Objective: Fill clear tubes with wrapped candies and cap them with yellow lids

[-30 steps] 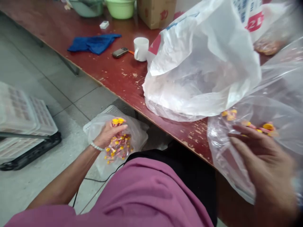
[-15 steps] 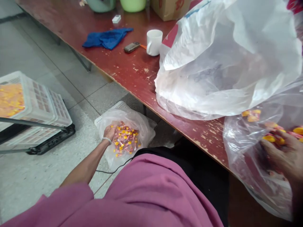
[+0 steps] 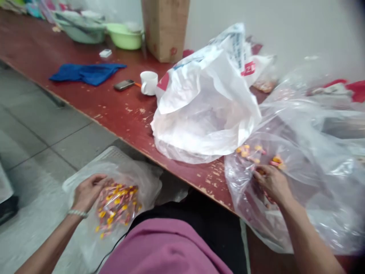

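Observation:
Small pink pieces with yellow ends (image 3: 116,205) fill a clear bag (image 3: 151,182) lining a white crate (image 3: 112,154) beside the table. My left hand (image 3: 89,190), with a beaded bracelet, is at their left edge, fingers curled together; what it grips, if anything, is hidden. On the right, my right hand (image 3: 272,182) reaches into a large clear plastic bag (image 3: 302,152), its fingers closed around something hidden near similar pieces (image 3: 251,152). A white sack (image 3: 205,110) stands open between the hands, on the table.
On the red table (image 3: 114,110) are a white mug (image 3: 149,83), a phone (image 3: 124,85), a blue cloth (image 3: 88,73), a small white box (image 3: 105,53), a green basin (image 3: 125,38), a grey-green basin (image 3: 82,32) and a cardboard box (image 3: 167,30). Part of another crate (image 3: 4,182) shows at far left.
The view has swung up and to the right, showing more of the wall and the clear bag. My right hand's fingers have drawn together; my left hand remains beside the crate's pieces.

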{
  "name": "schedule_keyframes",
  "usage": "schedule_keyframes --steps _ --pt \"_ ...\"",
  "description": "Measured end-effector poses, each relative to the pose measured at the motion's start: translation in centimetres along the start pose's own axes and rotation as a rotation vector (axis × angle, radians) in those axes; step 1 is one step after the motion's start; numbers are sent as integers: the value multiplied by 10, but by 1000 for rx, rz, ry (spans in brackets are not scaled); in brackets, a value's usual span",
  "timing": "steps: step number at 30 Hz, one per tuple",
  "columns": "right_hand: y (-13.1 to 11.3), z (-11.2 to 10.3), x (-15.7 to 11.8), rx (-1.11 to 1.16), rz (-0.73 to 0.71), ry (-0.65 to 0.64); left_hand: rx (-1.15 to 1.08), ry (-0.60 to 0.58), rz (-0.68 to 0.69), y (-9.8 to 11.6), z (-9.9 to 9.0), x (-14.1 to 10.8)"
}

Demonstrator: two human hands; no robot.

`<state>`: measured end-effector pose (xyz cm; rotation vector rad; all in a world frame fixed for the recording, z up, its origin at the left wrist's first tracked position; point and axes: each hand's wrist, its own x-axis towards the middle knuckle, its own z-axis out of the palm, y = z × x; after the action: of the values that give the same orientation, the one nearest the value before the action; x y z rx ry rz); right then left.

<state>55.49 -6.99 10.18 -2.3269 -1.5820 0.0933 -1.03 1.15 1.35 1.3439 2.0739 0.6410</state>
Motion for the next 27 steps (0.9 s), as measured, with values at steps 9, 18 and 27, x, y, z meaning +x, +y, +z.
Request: schedule_keyframes --steps 9,18,27 --pt "5 3 -14 88 159 262 -117 -94 1067 238 45 -27" --pt "-2 -15 -65 581 290 311 190 -319 1266 380 182 20" --pt "-19 -14 -81 904 377 318 203 -430 1144 388 187 19"
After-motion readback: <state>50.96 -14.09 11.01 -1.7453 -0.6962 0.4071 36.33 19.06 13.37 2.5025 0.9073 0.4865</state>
